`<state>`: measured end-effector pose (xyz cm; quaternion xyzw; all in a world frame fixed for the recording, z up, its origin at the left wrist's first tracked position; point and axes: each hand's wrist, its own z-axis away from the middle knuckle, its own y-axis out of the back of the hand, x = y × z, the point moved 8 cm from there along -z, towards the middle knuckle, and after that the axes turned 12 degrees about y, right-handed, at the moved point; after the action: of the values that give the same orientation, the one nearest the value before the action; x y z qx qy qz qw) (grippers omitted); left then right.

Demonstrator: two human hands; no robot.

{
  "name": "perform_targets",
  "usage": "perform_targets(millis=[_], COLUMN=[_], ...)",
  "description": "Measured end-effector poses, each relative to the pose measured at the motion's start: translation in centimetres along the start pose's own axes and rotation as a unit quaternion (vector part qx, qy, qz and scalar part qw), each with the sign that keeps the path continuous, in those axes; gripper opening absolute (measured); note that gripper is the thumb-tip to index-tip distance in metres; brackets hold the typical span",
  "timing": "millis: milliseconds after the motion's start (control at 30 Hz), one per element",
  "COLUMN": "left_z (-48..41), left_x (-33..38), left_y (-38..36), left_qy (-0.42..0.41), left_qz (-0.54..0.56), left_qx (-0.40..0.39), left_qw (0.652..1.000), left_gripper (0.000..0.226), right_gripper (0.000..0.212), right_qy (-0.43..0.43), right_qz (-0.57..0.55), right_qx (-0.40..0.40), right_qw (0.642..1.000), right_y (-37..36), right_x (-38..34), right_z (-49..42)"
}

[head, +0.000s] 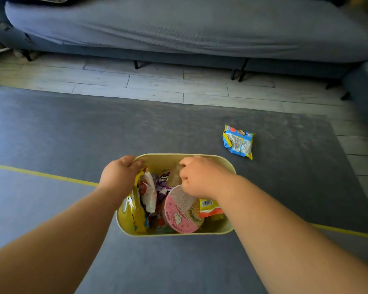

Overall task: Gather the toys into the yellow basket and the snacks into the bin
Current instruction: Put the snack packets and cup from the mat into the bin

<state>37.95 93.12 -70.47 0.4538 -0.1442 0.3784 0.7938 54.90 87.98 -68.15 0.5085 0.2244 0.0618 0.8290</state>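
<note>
**Progress.** Sitting near the centre of the grey rug [94, 128] and holding a heap of snacks: pale yellow bin [179, 233].
- Filling it: pink noodle cup [180, 215] at the near side, orange packet [209, 206] just to its right, yellow packet [137, 217] along the left wall, purple packet [164, 179] toward the far side.
- Lying loose on the rug, well apart to the far right of the bin: blue-and-yellow snack packet [238, 142], probably the last snack waiting to be collected.
- Showing no toys and no second basket, so leaving that half of the task unjudged.

**Grip.**
- Curling fingers over the far-left rim of the bin and apparently steadying it: left hand [120, 174].
- Reaching inside at the far right, with fingers curled narrowly round the top of a pale translucent packet [175, 177] just beyond the cup: right hand [200, 179].
- Tucking the packet in or lifting it out: cannot tell.
</note>
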Motion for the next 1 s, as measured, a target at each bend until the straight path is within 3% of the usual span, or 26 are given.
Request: perform_targets(millis=[100,200,333,433,533,667,867,1000], left_z=[0.0,-0.1,-0.2,-0.1,0.3,0.6,0.5,0.6], left_x=[-0.1,0.0,-0.1,0.3,1.1,2.1,2.9,2.8], left_y=[-0.3,-0.3,-0.3,-0.9,-2.1,-4.0,-5.2,-5.4], left_qy=[-0.006,-0.011,0.004,0.014,0.012,-0.002,-0.022,-0.027], left_qz=[-0.005,-0.01,-0.004,-0.002,-0.004,-0.011,-0.038,-0.036], left_qx=[0.001,0.005,0.022,0.022,0.003,-0.017,-0.004,0.012], left_qw=[1.0,1.0,1.0,1.0,1.0,1.0,0.999,0.999], left_gripper=[0.014,0.014,0.021,0.027,0.028,0.025,0.019,0.017], right_gripper=[0.027,0.016,0.013,0.017,0.021,0.027,0.087,0.105], right_qy=[-0.043,-0.045,-0.061,-0.08,-0.153,-0.273,-0.334,-0.353], right_qz=[-0.041,-0.013,0.007,-0.056,-0.098,-0.125,-0.094,-0.035], right_qx=[-0.008,0.02,0.184,0.346,0.395,0.301,0.042,-0.027], right_qw=[0.998,0.999,0.981,0.933,0.9,0.905,0.937,0.935], right_y=[-1.2,-0.5,2.9,5.9,6.6,4.1,-1.8,-3.6], right_x=[0.6,0.1,0.6,2.5,6.8,15.0,22.4,24.2], right_z=[-0.4,-0.3,1.0,2.0,2.0,1.9,1.2,0.3])
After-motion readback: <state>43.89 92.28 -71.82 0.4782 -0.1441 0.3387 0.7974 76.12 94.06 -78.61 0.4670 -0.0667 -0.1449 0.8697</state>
